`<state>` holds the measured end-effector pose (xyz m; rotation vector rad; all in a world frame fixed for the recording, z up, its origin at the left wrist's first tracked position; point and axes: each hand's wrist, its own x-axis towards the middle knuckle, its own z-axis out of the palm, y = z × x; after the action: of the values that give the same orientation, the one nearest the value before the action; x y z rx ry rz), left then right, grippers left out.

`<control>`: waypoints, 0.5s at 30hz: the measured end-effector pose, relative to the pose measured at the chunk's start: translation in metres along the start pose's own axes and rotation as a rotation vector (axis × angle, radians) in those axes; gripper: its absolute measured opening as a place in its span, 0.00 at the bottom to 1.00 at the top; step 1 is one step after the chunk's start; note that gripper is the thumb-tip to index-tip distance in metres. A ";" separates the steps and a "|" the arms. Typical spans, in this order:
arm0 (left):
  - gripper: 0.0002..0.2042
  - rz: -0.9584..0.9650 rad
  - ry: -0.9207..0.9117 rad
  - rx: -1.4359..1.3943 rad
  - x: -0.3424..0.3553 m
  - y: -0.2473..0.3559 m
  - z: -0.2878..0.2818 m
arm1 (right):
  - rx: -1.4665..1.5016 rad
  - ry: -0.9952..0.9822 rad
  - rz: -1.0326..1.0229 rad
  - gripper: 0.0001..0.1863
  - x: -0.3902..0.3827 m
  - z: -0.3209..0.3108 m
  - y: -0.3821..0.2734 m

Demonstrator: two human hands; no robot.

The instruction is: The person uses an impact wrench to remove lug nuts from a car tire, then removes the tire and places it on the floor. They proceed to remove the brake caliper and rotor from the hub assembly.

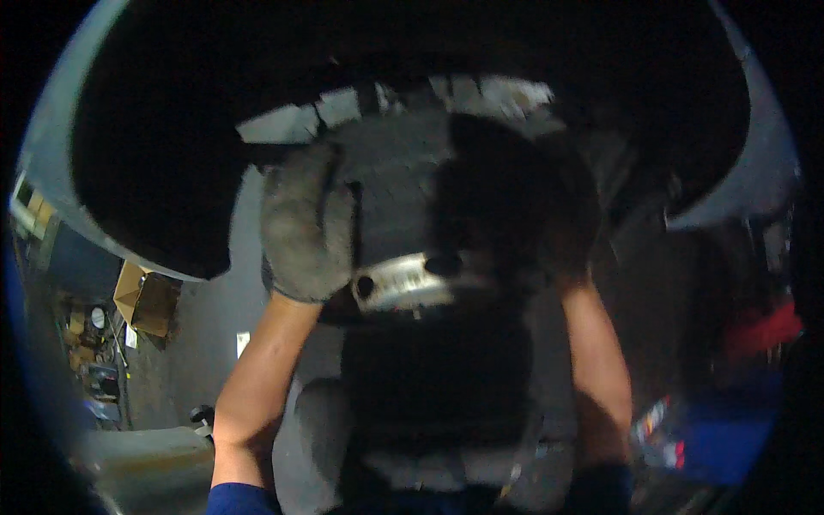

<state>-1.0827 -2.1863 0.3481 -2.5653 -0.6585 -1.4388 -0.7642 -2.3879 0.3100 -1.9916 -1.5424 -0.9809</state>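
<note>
A wheel with a dark tyre (395,193) is between my two hands, below a dark wheel arch (163,154). Part of its pale metal rim (408,279), with dark round holes, catches the light on the side toward me. My left hand (305,227), in a grey work glove, grips the tyre's left side, its fingers pointing away from me. On the opposite side, my gloved right hand (571,227) is closed against the tyre. Deep shadow hides most of its fingers and much of the wheel's right half.
Pale vehicle bodywork (721,193) curves round the arch. An open cardboard box (142,296) stands on the floor at left, near assorted small items (99,369). A greenish-grey rounded object (150,468) is at lower left. Red (760,330) and blue objects (725,442) are at right.
</note>
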 end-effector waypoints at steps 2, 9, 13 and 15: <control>0.21 -0.017 -0.044 -0.051 0.010 -0.003 0.009 | -0.038 0.005 -0.017 0.26 0.019 0.027 0.003; 0.19 -0.043 0.140 0.062 0.024 0.005 -0.019 | 0.207 -0.053 0.138 0.26 0.026 -0.022 -0.027; 0.29 -0.067 0.200 -0.237 -0.038 -0.008 -0.102 | 0.221 0.196 0.055 0.29 -0.092 -0.117 -0.016; 0.34 -0.353 0.274 -0.459 -0.083 -0.003 -0.152 | 0.325 0.133 0.244 0.33 -0.159 -0.188 -0.018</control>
<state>-1.2400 -2.2574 0.3601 -2.5681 -0.8519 -2.2406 -0.8521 -2.6182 0.3122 -1.7936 -1.2604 -0.6991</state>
